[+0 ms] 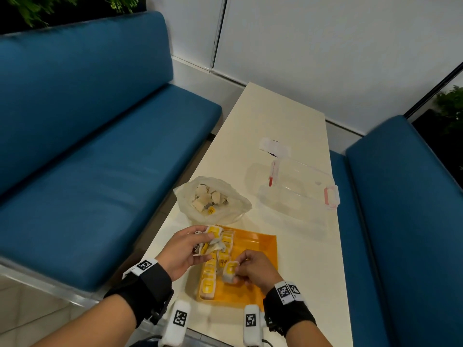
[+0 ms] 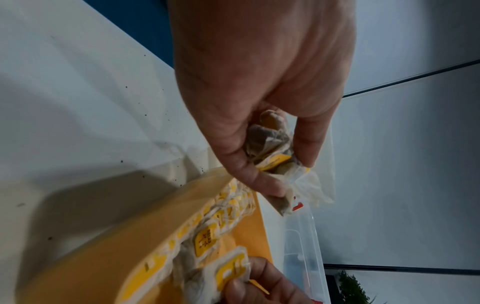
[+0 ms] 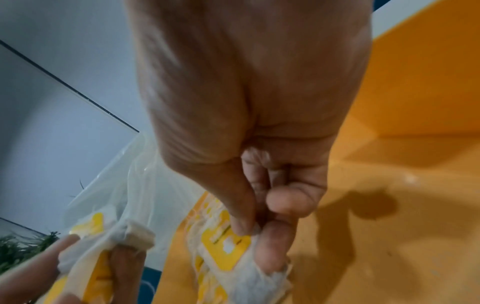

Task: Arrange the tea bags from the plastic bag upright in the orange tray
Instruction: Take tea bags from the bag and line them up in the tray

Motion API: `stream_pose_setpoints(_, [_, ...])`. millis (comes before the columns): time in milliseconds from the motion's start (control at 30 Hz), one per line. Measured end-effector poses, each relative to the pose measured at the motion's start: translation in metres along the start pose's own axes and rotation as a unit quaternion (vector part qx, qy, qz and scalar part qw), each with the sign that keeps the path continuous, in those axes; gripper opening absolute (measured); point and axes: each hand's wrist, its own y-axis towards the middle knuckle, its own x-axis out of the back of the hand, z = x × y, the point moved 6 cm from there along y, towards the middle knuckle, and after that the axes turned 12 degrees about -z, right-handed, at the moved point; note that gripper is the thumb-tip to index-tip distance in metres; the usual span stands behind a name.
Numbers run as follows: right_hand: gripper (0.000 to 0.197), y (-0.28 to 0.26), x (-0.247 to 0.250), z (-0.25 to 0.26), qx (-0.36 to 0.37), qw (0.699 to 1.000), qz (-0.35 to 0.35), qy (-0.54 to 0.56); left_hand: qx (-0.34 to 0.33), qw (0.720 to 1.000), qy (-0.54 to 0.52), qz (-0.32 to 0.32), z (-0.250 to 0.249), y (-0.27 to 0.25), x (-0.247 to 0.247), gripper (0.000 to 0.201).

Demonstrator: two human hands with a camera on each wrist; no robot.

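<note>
The orange tray [image 1: 260, 249] lies near the table's front edge, and a row of tea bags with yellow tags [image 1: 213, 271] stands along its left side. My left hand [image 1: 185, 249] hovers over the tray's far-left corner and grips a bunch of tea bags [image 1: 213, 240] [image 2: 272, 152]. My right hand [image 1: 253, 270] is over the tray's middle and pinches a single tea bag [image 1: 230, 271] [image 3: 226, 248] beside the row. The clear plastic bag [image 1: 213, 199] lies just beyond the tray with several tea bags still inside.
A clear lidded box with red clasps [image 1: 300, 186] stands on the cream table [image 1: 283, 121] to the right of the bag; a small white packet [image 1: 274, 147] lies beyond it. Blue benches [image 1: 100, 146] flank the table on both sides.
</note>
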Motion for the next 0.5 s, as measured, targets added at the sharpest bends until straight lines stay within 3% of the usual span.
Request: stream_pose_setpoints(500, [0.021,0.002,-0.029,-0.014,-0.077,0.995,-0.055,0.012,-0.005,1.0,0.012,-0.009,0.017,0.001,-0.001,0.04])
